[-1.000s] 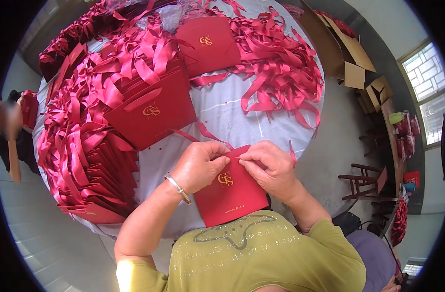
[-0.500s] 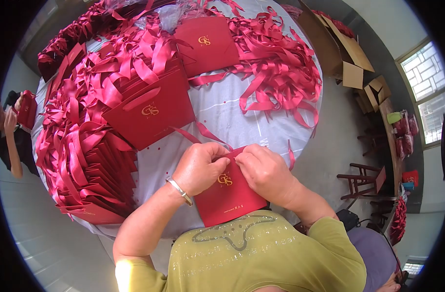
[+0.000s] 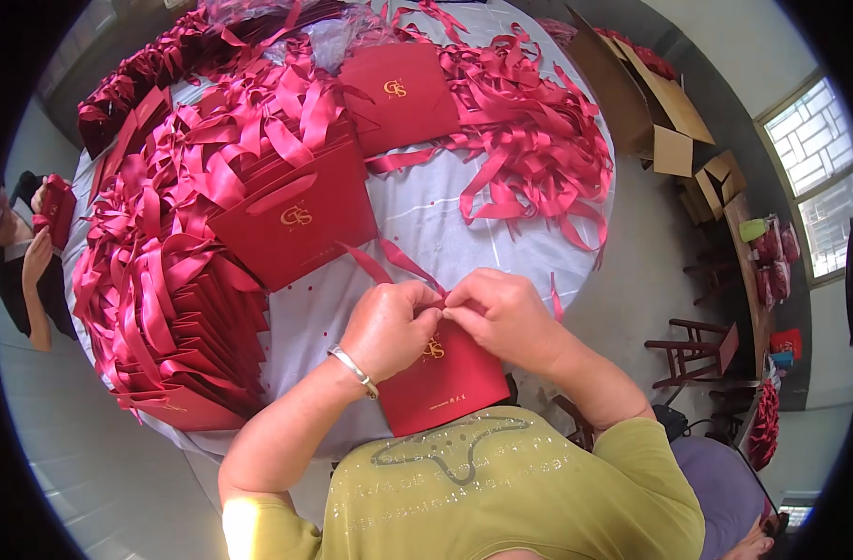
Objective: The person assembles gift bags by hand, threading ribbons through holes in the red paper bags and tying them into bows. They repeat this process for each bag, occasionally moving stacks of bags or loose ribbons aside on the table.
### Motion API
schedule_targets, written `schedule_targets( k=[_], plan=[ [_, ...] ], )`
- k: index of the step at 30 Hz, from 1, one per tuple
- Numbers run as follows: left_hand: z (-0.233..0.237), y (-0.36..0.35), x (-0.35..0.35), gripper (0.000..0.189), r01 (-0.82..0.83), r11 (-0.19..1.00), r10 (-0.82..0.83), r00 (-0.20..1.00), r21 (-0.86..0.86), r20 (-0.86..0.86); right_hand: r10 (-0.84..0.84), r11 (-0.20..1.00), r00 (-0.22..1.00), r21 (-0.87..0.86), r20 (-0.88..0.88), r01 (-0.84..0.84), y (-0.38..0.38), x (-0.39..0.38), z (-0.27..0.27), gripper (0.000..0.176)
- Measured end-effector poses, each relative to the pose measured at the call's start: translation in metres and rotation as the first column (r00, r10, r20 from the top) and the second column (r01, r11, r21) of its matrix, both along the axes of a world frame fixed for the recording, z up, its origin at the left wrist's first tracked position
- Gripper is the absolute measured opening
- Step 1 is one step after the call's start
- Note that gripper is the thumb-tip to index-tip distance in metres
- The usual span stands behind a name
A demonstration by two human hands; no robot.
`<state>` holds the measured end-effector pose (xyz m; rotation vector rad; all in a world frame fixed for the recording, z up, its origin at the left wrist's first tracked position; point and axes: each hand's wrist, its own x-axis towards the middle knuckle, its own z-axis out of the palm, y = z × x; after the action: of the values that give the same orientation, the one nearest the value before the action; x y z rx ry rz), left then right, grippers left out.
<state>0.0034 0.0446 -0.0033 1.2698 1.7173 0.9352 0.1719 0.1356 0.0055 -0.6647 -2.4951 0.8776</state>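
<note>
A red paper gift bag with gold lettering lies against the table edge in front of my chest. My left hand is closed in a pinch at the bag's top edge, a silver bangle on its wrist. Fingertips of my right hand pinch at the same spot, nearly touching the left ones. Between them seems to be the end of a red ribbon, whose loop trails onto the table beyond the hands. The fingers hide the bag's top edge and part of its logo.
On the round cloth-covered table stand rows of finished-looking red bags with ribbons at left. Loose ribbons pile up at right, beside a flat stack of bags. Another person's hand holds a red bag at far left. Cardboard boxes stand right.
Both hands have drawn closer together at the bag's top edge, the right one moving slightly left and up. The view has shifted a little; the bag stays in place.
</note>
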Motion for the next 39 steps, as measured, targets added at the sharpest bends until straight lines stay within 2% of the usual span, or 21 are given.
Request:
schedule_targets(
  k=[1, 3, 4, 6, 7, 9, 10, 11, 13, 14, 18, 20, 21, 23, 26, 30, 32, 33, 36, 37, 39],
  plan=[
    [-0.001, -0.001, 0.001, 0.017, 0.001, 1.0, -0.001, 1.0, -0.001, 0.001, -0.001, 1.0, 1.0, -0.001, 0.001, 0.001, 0.002, 0.002, 0.001, 0.015],
    [-0.004, -0.002, 0.003, 0.015, 0.038, 0.993, -0.024, 0.992, 0.115, -0.121, 0.076, 0.977, 0.987, 0.207, -0.142, -0.046, 0.008, 0.003, 0.003, 0.017],
    [-0.001, -0.003, 0.005, 0.015, 0.039, 0.993, -0.024, 0.992, 0.114, -0.125, 0.076, 0.977, 0.986, 0.207, -0.146, -0.044, 0.012, 0.004, 0.007, 0.017],
    [0.008, -0.007, 0.01, 0.018, 0.039, 0.987, -0.003, 0.975, 0.158, -0.222, 0.148, 0.98, 0.985, -0.125, -0.088, -0.158, 0.019, 0.009, 0.02, 0.015],
    [0.012, -0.008, 0.013, 0.018, 0.046, 0.986, -0.009, 0.975, 0.158, -0.224, 0.146, 0.946, 0.989, -0.289, -0.022, -0.146, 0.023, 0.013, 0.029, 0.016],
    [0.016, -0.009, 0.017, 0.021, 0.013, 0.991, 0.028, 0.955, 0.135, -0.294, 0.141, 0.71, 0.99, -0.698, 0.016, -0.09, 0.032, 0.013, 0.042, 0.017],
    [0.015, -0.011, 0.02, 0.021, 0.016, 0.99, 0.026, 0.954, 0.137, -0.297, 0.144, 0.789, 0.989, -0.601, -0.023, -0.129, 0.04, 0.012, 0.028, 0.016],
    [0.011, -0.012, 0.022, 0.022, 0.009, 0.984, 0.05, 0.944, 0.176, -0.325, 0.143, 0.791, 0.989, -0.598, -0.027, -0.13, 0.045, 0.009, 0.028, 0.016],
    [0.009, -0.013, 0.025, 0.023, 0.004, 0.975, 0.078, 0.931, 0.223, -0.357, 0.353, 0.786, 0.928, -0.576, 0.119, -0.225, 0.055, 0.0, 0.032, 0.014],
    [0.01, -0.013, 0.026, 0.023, 0.006, 0.979, 0.067, 0.934, 0.204, -0.35, 0.46, 0.733, 0.864, -0.636, 0.204, -0.241, 0.058, -0.006, 0.041, 0.017],
    [0.014, -0.015, 0.031, 0.025, 0.002, 0.979, 0.071, 0.933, 0.202, -0.352, 0.596, 0.649, 0.754, -0.719, 0.276, -0.25, 0.077, -0.026, 0.025, 0.02],
    [0.014, -0.016, 0.031, 0.026, 0.0, 0.978, 0.078, 0.928, 0.21, -0.363, 0.627, 0.458, 0.754, -0.876, 0.198, -0.151, 0.083, -0.033, 0.009, 0.022],
    [0.01, -0.016, 0.03, 0.026, 0.008, 0.978, 0.064, 0.939, 0.208, -0.339, 0.625, 0.458, 0.755, -0.877, 0.198, -0.149, 0.084, -0.035, 0.008, 0.022],
    [0.007, -0.017, 0.03, 0.027, 0.022, 0.979, 0.045, 0.949, 0.205, -0.313, 0.62, 0.421, 0.732, -0.907, 0.282, -0.007, 0.085, -0.038, 0.005, 0.025],
    [0.007, -0.016, 0.029, 0.027, 0.024, 0.98, 0.04, 0.949, 0.2, -0.311, 0.575, 0.406, 0.742, -0.908, 0.344, 0.105, 0.085, -0.038, 0.0, 0.027],
    [0.009, -0.018, 0.028, 0.027, 0.033, 0.976, 0.028, 0.961, 0.215, -0.274, 0.579, 0.32, 0.771, -0.944, 0.265, 0.084, 0.078, -0.031, 0.0, 0.027],
    [0.012, -0.015, 0.026, 0.026, 0.015, 0.981, 0.034, 0.968, 0.196, -0.247, 0.448, 0.375, 0.862, -0.925, 0.237, 0.06, 0.07, -0.028, 0.005, 0.024],
    [0.012, -0.015, 0.023, 0.025, 0.012, 0.988, 0.019, 0.98, 0.152, -0.197, 0.452, 0.377, 0.86, -0.924, 0.239, 0.058, 0.064, -0.026, 0.008, 0.024],
    [0.014, -0.013, 0.02, 0.023, 0.009, 0.997, 0.001, 0.993, 0.083, -0.117, 0.206, 0.43, 0.972, -0.903, 0.115, 0.016, 0.05, -0.021, 0.011, 0.018],
    [0.014, -0.013, 0.021, 0.022, 0.021, 0.998, -0.016, 0.996, 0.053, -0.087, 0.209, 0.429, 0.971, -0.903, 0.118, 0.017, 0.051, -0.021, 0.01, 0.018],
    [0.013, -0.013, 0.024, 0.02, 0.037, 0.997, -0.031, 0.995, 0.066, -0.091, 0.004, 0.571, 1.0, -0.821, 0.024, 0.018, 0.056, -0.022, 0.003, 0.016]
  ],
)
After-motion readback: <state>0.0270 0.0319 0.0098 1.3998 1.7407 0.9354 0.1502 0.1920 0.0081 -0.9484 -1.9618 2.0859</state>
